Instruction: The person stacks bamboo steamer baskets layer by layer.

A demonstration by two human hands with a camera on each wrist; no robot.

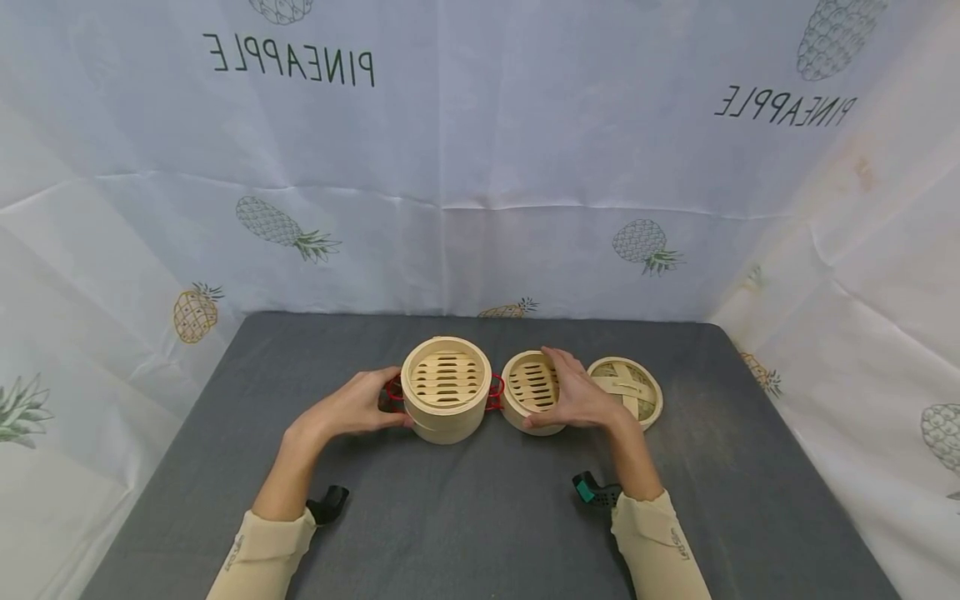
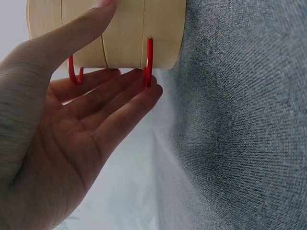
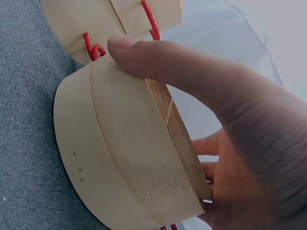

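Two bamboo steamer baskets are stacked (image 1: 447, 392) on the dark cloth, the slatted floor of the upper one showing. My left hand (image 1: 358, 407) holds this stack from its left side, thumb against the near wall and fingers at the far side by the red handles (image 2: 149, 62). Just right of the stack is a single slatted steamer basket (image 1: 528, 383). Over its right side my right hand (image 1: 573, 396) grips it, with the thumb (image 3: 144, 55) at the near rim and the fingers reaching across to the far rim. A woven bamboo lid (image 1: 637, 387) lies partly behind the right hand.
A dark grey cloth (image 1: 465, 517) covers the table. White fabric with pineapple prints (image 1: 525, 150) hangs behind the far edge and along both sides. Black wrist devices (image 1: 327, 505) show at both cuffs.
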